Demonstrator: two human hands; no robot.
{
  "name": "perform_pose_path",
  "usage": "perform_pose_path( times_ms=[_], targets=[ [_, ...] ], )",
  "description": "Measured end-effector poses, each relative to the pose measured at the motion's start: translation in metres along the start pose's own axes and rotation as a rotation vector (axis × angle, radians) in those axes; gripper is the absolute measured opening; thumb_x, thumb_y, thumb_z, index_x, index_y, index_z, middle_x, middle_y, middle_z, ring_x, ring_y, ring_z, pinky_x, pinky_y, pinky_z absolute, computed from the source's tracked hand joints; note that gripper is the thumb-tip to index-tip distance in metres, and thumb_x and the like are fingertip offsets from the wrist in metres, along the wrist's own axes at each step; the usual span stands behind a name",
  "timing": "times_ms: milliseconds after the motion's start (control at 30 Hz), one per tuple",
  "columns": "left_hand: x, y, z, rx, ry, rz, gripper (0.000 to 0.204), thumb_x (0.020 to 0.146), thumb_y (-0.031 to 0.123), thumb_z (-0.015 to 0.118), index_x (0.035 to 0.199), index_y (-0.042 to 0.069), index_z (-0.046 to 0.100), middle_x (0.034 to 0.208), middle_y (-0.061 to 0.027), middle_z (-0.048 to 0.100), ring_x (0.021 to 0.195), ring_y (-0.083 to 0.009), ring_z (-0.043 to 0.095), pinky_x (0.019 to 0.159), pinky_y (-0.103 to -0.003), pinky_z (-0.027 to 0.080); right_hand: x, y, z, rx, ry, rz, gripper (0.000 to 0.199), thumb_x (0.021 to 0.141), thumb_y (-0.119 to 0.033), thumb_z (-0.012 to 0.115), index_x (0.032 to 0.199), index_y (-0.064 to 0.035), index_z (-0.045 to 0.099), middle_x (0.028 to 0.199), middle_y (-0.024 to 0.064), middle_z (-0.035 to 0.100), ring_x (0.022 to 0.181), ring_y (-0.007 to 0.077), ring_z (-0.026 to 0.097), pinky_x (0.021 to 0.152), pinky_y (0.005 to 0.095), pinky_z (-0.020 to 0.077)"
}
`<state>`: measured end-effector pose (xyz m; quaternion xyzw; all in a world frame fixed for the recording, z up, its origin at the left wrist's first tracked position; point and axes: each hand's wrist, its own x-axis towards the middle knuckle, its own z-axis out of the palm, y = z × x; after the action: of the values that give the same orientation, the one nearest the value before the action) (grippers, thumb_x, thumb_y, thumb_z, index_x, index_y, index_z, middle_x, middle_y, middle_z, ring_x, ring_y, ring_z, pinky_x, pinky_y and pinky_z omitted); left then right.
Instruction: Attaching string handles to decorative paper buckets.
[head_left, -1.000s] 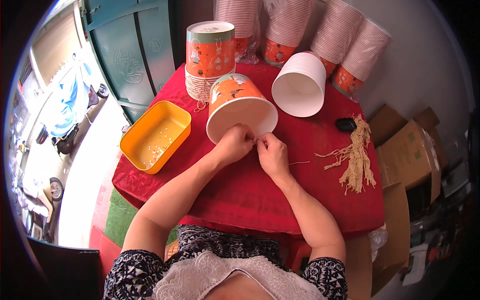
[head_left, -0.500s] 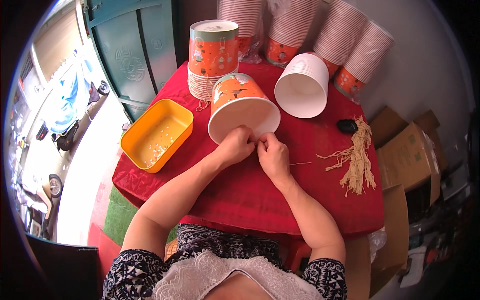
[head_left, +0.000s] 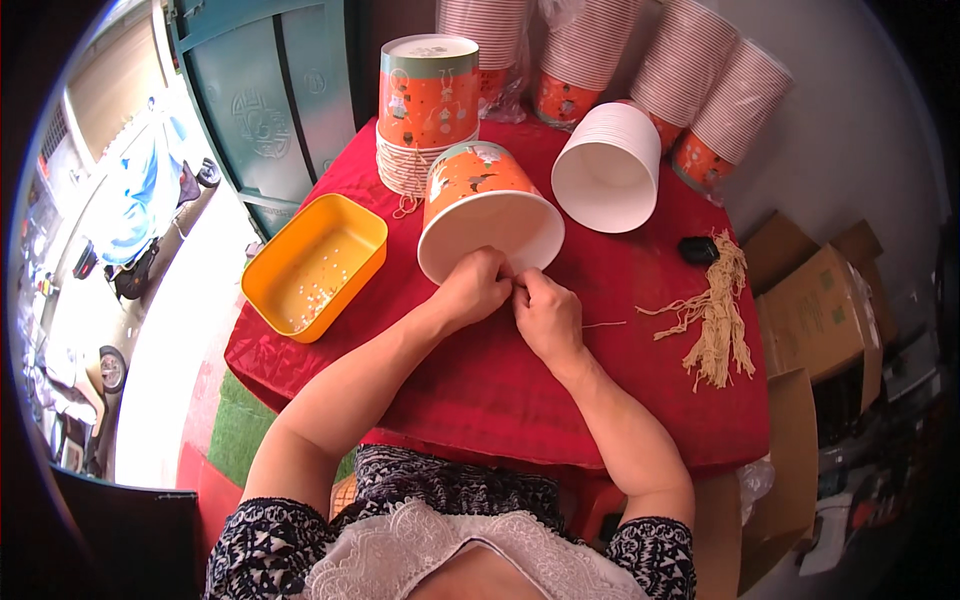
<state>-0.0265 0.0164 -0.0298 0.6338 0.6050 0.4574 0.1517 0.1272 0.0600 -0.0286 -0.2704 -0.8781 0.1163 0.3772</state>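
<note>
An orange paper bucket [head_left: 480, 178] with a printed pattern lies on its side on the red tablecloth, its white mouth toward me. My left hand [head_left: 478, 284] is closed at the lower rim, fingertips pinched just inside the mouth; what they grip is hidden. Beside it, nearly touching, my right hand [head_left: 548, 314] pinches at the same rim. A thin cream string [head_left: 604, 324] sticks out to the right from behind the right hand, apparently held in its fingers. The knot or hole, if any, is covered by my fingertips.
A yellow tub [head_left: 315, 265] with small white bits stands left. Behind are stringed, stacked buckets [head_left: 428, 105], a white-mouthed bucket [head_left: 605, 175] and tall bucket stacks [head_left: 590, 45]. A bundle of cream strings [head_left: 722, 320] and a black object [head_left: 697, 250] lie right; cardboard boxes [head_left: 815, 310] stand beyond.
Hardly anything differs. Both hands stay at the bucket's rim with fingers pinched, and the whole view has shifted very slightly.
</note>
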Motion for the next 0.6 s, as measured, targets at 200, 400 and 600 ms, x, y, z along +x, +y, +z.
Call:
perform_pose_path(
  times_ms=[200,400,600],
  targets=[
    [-0.001,-0.001,0.001,0.014,0.001,-0.015,0.013,0.074,0.003,0.062,0.082,-0.005,0.067,0.081,-0.0225,0.068,0.077,-0.0346,0.067,0.07,-0.041,0.053,0.003,0.01,-0.003,0.189,-0.088,0.128,0.009,0.087,-0.009,0.059,0.092,-0.003,0.064,0.084,0.0196,0.068,0.078,0.0413,0.066,0.065,0.0476,0.0518],
    [-0.001,0.014,-0.007,0.017,-0.006,-0.084,0.01,0.076,0.004,0.065,0.079,-0.004,0.067,0.078,-0.0206,0.067,0.073,-0.0314,0.067,0.066,-0.04,0.052,0.009,0.02,-0.005,0.4,-0.223,0.32,0.014,0.089,-0.012,0.061,0.095,-0.001,0.067,0.086,0.0207,0.069,0.082,0.0386,0.068,0.071,0.0438,0.0531],
    [0.0,0.019,-0.012,0.016,-0.078,-0.154,0.011,0.073,0.005,0.064,0.076,-0.005,0.067,0.075,-0.022,0.067,0.071,-0.0337,0.067,0.066,-0.041,0.052,0.01,0.023,-0.004,0.437,-0.237,0.371,0.017,0.088,-0.013,0.061,0.095,0.0005,0.069,0.086,0.0204,0.07,0.08,0.0363,0.069,0.071,0.0417,0.0534]
  ],
)
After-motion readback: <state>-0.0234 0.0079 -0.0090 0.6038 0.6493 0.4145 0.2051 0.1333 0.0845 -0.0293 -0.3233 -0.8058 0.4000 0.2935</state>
